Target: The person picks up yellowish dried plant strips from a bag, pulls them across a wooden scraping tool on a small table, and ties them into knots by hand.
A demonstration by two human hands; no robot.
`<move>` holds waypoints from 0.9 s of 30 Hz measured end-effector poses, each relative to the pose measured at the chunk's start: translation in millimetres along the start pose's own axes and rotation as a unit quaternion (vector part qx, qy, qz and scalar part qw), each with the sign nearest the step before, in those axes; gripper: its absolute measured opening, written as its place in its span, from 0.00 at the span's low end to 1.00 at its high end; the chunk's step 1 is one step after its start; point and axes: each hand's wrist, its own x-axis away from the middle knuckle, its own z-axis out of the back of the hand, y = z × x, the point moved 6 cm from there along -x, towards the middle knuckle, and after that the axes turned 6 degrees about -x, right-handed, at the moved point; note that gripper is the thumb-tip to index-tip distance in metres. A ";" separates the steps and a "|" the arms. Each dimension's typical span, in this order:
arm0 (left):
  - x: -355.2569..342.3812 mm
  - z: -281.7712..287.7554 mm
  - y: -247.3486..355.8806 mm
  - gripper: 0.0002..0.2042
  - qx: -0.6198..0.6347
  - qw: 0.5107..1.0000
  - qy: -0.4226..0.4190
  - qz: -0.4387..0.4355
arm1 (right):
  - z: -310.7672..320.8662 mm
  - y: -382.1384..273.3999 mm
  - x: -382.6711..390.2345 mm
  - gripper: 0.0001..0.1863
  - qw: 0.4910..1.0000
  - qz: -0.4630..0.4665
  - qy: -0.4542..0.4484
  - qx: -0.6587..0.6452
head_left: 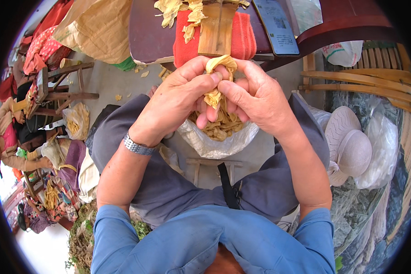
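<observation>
Between my two hands is a crumpled, pale yellow dried strip (223, 63), its upper end folded over above the fingertips. My left hand (180, 89), with a metal watch on the wrist, pinches it with thumb and fingers. My right hand (259, 96) grips the same strip from the other side, thumb close to the left thumb. Below the hands an open white woven sack (214, 150) sits between my knees. It holds a heap of similar yellow strips (223, 128), partly hidden by my fingers.
Ahead, a dark red table (150, 36) carries a wooden block (214, 34) on a red towel (245, 39), loose yellow pieces (169, 10) and a phone (276, 27). A sun hat (351, 146) lies at right, beside clear plastic. Other people sit at left near wooden stools (71, 96).
</observation>
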 end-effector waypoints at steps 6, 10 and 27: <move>1.4 -18.3 3.8 0.18 0.140 0.988 -0.049 -0.029 | -4.2 -1.4 -4.4 0.12 0.978 0.064 0.027 -0.197; -4.3 -7.0 -1.8 0.16 0.000 0.999 -0.003 -0.044 | 3.2 7.5 -9.0 0.12 0.988 0.109 0.094 0.065; -2.6 8.3 -9.0 0.06 -0.055 0.982 0.173 -0.043 | -14.1 -10.4 16.0 0.22 0.839 0.290 0.058 0.457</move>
